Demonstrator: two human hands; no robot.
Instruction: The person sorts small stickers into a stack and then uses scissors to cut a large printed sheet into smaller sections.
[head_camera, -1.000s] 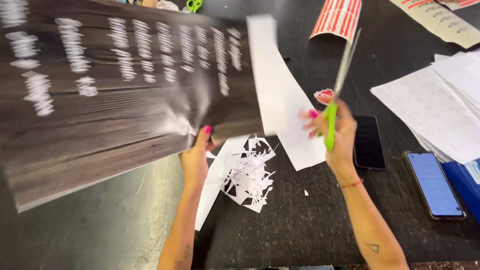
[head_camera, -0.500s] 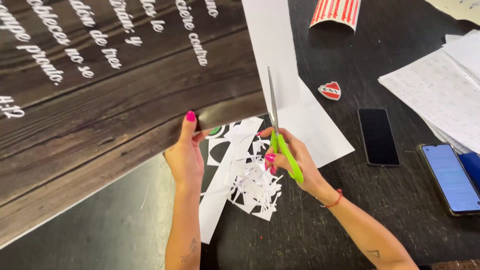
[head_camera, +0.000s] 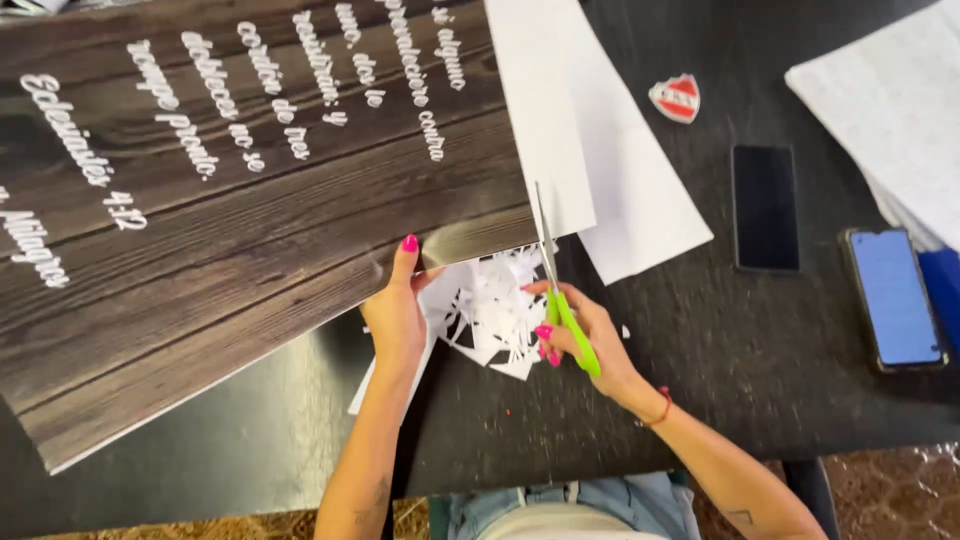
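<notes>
Wood-grain printed sheet (head_camera: 250, 250) is lifted over the black bench (head_camera: 780, 340), pinched at its lower edge by the left hand (head_camera: 395, 315). Green-handled scissors (head_camera: 560, 290) are gripped by the right hand (head_camera: 585, 335) at its white margin (head_camera: 545, 130). Light, floppy, easily creased; best held near the cut.

Left hand (head_camera: 395, 315) grips wood-print poster (head_camera: 250, 230) edge — right hand (head_camera: 580, 335) holds green scissors (head_camera: 555, 285), blades at poster's white margin; paper scraps (head_camera: 490, 315) beneath.
</notes>
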